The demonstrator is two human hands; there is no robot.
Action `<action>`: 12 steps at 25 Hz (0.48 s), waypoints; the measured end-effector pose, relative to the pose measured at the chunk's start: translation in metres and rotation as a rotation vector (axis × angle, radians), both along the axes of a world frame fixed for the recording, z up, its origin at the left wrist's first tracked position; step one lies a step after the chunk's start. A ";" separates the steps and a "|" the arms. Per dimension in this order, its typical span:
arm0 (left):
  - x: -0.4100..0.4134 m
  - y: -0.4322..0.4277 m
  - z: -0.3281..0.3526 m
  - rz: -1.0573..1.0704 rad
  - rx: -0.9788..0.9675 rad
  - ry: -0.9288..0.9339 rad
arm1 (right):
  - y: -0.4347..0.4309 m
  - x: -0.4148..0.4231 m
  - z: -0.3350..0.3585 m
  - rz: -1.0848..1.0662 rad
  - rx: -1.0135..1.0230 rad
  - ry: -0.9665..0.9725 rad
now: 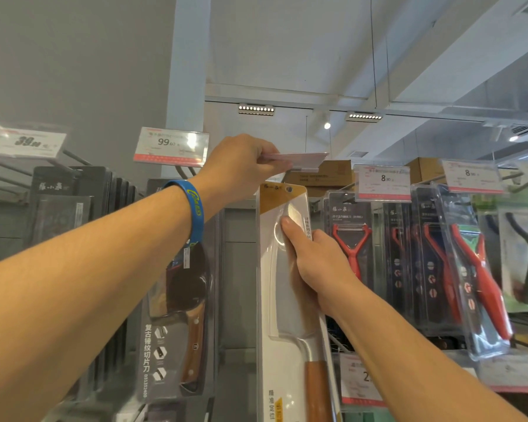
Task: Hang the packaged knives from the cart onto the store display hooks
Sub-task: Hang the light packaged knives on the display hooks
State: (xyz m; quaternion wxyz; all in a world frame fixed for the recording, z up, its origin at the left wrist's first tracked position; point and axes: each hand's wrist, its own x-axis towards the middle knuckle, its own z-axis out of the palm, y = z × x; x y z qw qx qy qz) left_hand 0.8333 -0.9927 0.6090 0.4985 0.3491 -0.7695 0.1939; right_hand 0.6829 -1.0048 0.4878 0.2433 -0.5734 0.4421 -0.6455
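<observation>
Up at the top row of the display, the left hand [241, 166] pinches a clear price-tag flap [296, 159] between thumb and fingers, holding it tipped to about level; a blue wristband [192, 213] circles that wrist; just below the flap, the right hand [317, 263] grips the packaged cleaver [278, 300] by its right edge, thumb pressed flat on the front of the blister, the other fingers wrapped out of sight behind; the package stands nearly upright, its yellow-cornered top and hang hole [289, 189] just under the flap, the wooden handle pointing down; whether the hole sits on a hook cannot be told; to the left hangs a dark-packaged knife [177, 300] beneath a 99 price tag [171, 146]; to the right hang packs of red peelers [351, 248] under an 8.90 price tag [383, 182]; cardboard boxes [323, 175] sit behind the flap.
</observation>
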 end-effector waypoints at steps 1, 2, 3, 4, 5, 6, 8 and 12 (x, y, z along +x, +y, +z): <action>0.000 0.000 0.000 -0.003 0.004 -0.002 | 0.001 -0.001 0.000 -0.008 0.003 0.008; 0.000 0.001 -0.001 -0.004 0.005 -0.001 | 0.001 -0.001 0.001 -0.011 0.000 0.014; 0.000 0.001 -0.001 -0.003 0.004 0.002 | 0.000 0.001 0.002 -0.012 -0.010 0.018; -0.001 0.001 -0.001 -0.004 0.001 0.008 | 0.000 0.004 0.003 -0.016 -0.026 0.023; -0.001 0.001 -0.001 -0.005 -0.001 0.014 | -0.002 0.007 0.004 -0.026 -0.049 0.036; -0.002 0.002 0.000 -0.005 -0.003 0.019 | -0.003 0.010 0.003 -0.037 -0.078 0.050; -0.002 0.003 0.000 0.006 -0.006 0.015 | -0.007 0.012 0.002 -0.052 -0.115 0.052; 0.002 0.004 -0.001 0.010 -0.015 0.004 | -0.006 -0.001 -0.005 -0.012 -0.028 -0.072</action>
